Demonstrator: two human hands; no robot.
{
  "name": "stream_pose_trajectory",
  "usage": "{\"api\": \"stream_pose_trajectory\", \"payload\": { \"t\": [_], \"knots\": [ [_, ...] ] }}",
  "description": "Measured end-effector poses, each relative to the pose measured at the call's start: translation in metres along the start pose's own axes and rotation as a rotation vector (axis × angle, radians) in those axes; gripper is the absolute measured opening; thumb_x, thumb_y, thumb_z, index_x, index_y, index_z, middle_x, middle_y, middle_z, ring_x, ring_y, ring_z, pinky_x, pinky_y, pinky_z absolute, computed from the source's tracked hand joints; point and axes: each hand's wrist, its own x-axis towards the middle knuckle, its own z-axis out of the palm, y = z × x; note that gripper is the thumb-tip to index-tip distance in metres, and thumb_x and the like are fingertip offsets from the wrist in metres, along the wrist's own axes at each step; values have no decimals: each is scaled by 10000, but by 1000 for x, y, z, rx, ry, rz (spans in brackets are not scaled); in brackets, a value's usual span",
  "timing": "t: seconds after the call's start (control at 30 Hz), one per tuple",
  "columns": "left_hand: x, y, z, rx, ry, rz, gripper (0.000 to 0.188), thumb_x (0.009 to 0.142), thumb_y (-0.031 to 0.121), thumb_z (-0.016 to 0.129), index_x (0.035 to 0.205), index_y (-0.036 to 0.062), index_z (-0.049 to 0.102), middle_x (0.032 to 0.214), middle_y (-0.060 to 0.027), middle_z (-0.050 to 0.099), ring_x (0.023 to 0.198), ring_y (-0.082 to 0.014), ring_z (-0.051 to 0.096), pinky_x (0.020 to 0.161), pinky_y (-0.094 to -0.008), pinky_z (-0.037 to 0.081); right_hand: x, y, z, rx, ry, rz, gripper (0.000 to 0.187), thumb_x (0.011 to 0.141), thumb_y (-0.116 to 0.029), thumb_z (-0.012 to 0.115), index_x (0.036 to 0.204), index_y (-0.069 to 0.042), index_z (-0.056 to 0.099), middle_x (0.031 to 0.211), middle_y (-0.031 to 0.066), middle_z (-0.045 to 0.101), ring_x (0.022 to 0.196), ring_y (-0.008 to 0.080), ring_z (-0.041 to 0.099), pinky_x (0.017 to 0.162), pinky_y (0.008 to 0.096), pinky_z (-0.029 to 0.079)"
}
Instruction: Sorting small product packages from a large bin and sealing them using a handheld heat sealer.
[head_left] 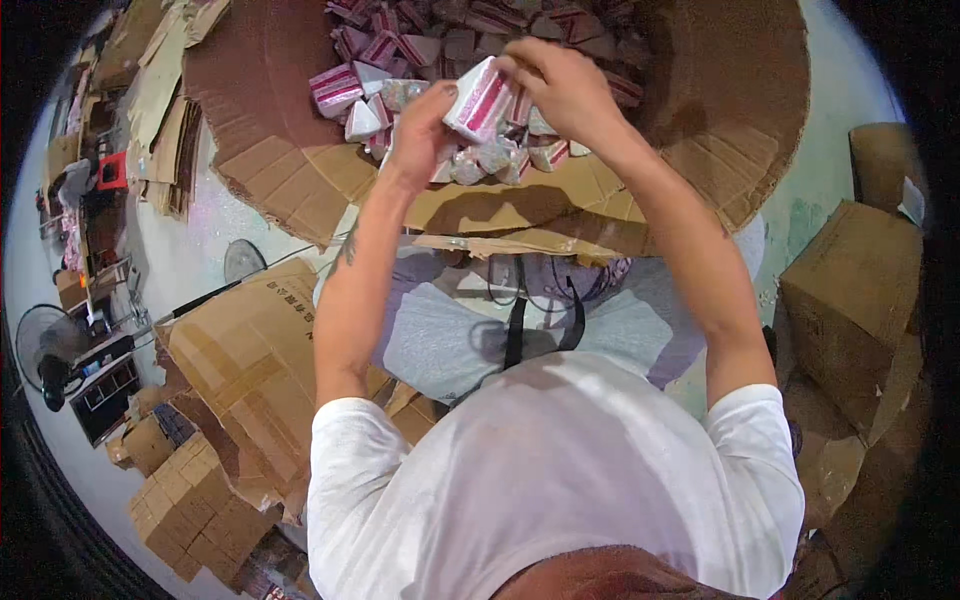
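Observation:
Over a large open cardboard box (742, 165), both hands hold one toy cake slice (478, 100). It is a white wedge with red-pink stripes and a shiny surface like clear wrap. My left hand (418, 135) grips its left side, thumb near the top edge. At the upper right corner, the fingers of my right hand (566, 88) are bent against the slice; their tips are partly hidden. Many similar slices (336, 88) lie heaped in the box beneath. Among them, close to the near wall, are clear-wrapped roundish pieces (466, 166) of a kind I cannot make out.
The box's torn near flap (480, 210) lies between my forearms. A flattened, taped carton (250, 350) is at my left, with a fan (48, 350) farther out. Brown cartons (850, 290) stand on the right. Cardboard sheets (165, 120) lean at the far left.

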Motion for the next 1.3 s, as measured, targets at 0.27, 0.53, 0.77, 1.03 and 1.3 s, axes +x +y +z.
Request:
{"api": "stream_pose_trajectory", "payload": {
  "t": [0.27, 0.53, 0.77, 1.03, 1.3],
  "knots": [
    [52, -45, 14, 1727, -160, 311, 389, 833, 192, 657, 1193, 47, 673, 1179, -218, 642, 1057, -403, 624, 909, -476, 499, -10, 3, -2, -153, 12, -298, 270, 812, -247, 680, 1052, -123, 681, 948, 106, 701, 931, 320, 678, 740, 461, 539],
    [165, -160, 73, 1854, -308, -127, 955, 738, 286, 798, 1530, 148, 282, 1402, -265, 427, 1232, -463, 509, 971, -533, 485, -14, -15, -7, -145, -1, -380, 123, 775, -127, 643, 891, -86, 654, 801, 121, 685, 754, 334, 715, 573, 458, 561],
    [137, -146, 54, 1968, -500, 256, 820, 804, 317, 733, 1470, 60, 330, 1242, -236, 516, 1197, -455, 513, 889, -537, 522, -20, -27, -25, -131, -24, -379, 144, 782, -140, 654, 914, -83, 667, 902, 133, 714, 824, 329, 727, 618, 445, 575],
    [136, -154, 78, 2058, -473, 247, 738, 895, 542, 623, 1408, 38, 455, 1361, -253, 519, 1186, -439, 526, 996, -512, 459, -26, -9, -17, -70, -42, -352, 123, 810, -169, 643, 906, -100, 674, 893, 126, 709, 848, 340, 719, 688, 478, 572],
    [128, -65, 67, 914, -40, -85, 527, 862, 210, 626, 1340, 29, 498, 1316, -127, 579, 1141, -279, 589, 923, -426, 513, -15, -2, -31, 5, -36, -77, 272, 881, -287, 622, 1001, -45, 650, 983, 166, 683, 955, 379, 678, 777, 493, 553]
  ]
}}
